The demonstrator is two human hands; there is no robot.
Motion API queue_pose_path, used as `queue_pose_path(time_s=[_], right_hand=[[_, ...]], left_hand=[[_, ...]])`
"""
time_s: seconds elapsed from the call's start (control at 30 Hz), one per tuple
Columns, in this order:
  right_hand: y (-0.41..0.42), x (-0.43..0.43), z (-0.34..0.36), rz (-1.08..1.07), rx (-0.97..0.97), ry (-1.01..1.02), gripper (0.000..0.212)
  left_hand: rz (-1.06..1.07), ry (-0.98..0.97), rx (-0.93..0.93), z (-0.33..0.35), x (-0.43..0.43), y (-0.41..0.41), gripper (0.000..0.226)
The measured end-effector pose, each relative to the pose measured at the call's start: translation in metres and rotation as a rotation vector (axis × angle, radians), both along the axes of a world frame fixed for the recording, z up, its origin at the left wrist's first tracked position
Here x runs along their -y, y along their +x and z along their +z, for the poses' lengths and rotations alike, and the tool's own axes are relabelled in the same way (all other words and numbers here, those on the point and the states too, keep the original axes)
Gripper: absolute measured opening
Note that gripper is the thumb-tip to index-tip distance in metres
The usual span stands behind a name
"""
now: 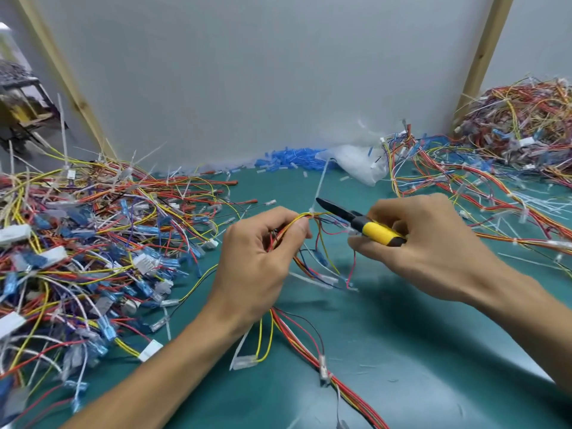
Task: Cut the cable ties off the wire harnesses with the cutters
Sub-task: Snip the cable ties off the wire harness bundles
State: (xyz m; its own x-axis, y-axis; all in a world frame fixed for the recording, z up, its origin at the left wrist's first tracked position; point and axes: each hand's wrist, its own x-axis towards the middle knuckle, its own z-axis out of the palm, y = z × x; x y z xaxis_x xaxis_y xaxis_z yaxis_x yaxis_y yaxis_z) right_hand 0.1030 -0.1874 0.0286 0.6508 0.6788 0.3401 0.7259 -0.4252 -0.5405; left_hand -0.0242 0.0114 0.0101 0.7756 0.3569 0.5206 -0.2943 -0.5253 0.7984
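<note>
The one pair of cutters [359,220] lies slanted above the green mat [418,351], its long axis running from lower right to upper left. The black nose points up and left, and the tip is just beside the upright white tail of a cable tie [320,184]. The right hand [427,243] comes in from the right with its back up and its fingers curled round the yellow-and-black handles. The left hand [263,252] reaches in from the lower left and pinches one harness [297,337] between thumb and fingertips, just below that tie. The harness's red and yellow wires trail under the palm toward the lower right. One tie shows at the pinch. Two piles flank the hands: one [86,236] on the left and one [526,119] at far right, both too tangled to count. A heap of blue bits [291,157] lies at the back.
</note>
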Motion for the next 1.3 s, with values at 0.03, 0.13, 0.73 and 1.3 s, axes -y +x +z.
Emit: queue_pose_path(time_s=[0.03,0.13,0.73,1.3], right_hand=[[0.000,0.000,0.000,-0.018,0.083,0.008,0.041],[-0.003,0.000,0.000,0.000,0.147,0.010,0.037],[-0.003,0.001,0.004,0.103,0.285,-0.013,0.022],[-0.002,0.001,0.001,0.135,0.341,0.019,0.045]], left_hand=[[0.004,0.010,-0.004,0.000,0.001,0.000,0.026],[0.011,0.027,-0.007,-0.002,0.003,-0.001,0.027],[0.004,0.241,0.022,0.002,0.001,-0.003,0.017],[-0.064,0.238,-0.013,0.003,-0.006,-0.003,0.019]])
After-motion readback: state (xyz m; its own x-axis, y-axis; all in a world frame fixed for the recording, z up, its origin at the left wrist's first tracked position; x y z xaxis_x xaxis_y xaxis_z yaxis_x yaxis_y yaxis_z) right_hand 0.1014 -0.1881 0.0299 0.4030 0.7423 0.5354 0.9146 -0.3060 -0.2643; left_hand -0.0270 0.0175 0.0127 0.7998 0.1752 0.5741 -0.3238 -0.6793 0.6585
